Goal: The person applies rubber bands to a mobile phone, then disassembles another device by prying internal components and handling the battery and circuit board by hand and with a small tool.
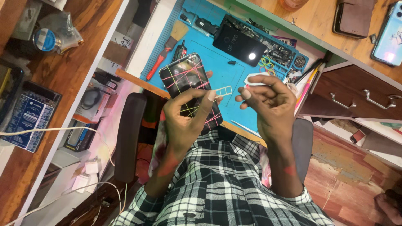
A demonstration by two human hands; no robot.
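The thing to look at here is the little card tray (pixel 222 91), a thin pale frame with two windows, pinched at its near end between the thumb and forefinger of the left hand (pixel 188 115). Its long axis runs out from those fingertips toward the right hand (pixel 268 102), tilted slightly up and away, so the free end points across the gap between the hands. The same left hand also cradles the phone (pixel 190 90), a dark slab wrapped in crossed rubber bands, pink and yellow, with its long side running away from the body toward the blue mat (pixel 222 69) on the counter (pixel 335 25). So the left hand is full: phone in the palm, tray at the fingertips. The right hand is narrow, fingers curled in and pinched together on something tiny and pinkish at the tips; I can't tell what it is. It sits just beside the tray's free end, close but not touching as far as I can see. Left hand is obviously the nearer one since it's holding the tray.
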